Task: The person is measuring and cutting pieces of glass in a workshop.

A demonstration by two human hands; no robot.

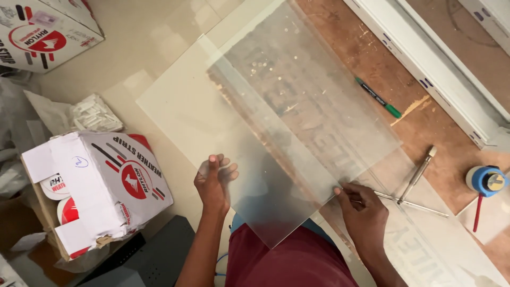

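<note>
Both hands held a clear glass sheet [265,127] over the workbench's near edge.

My left hand [215,183] pinched the sheet's near-left edge, thumb on top; my right hand [364,212] gripped its near-right edge. Half the pane overhung the floor, so I judged a slipped grip could drop it, or knock the green marker [378,98].
</note>
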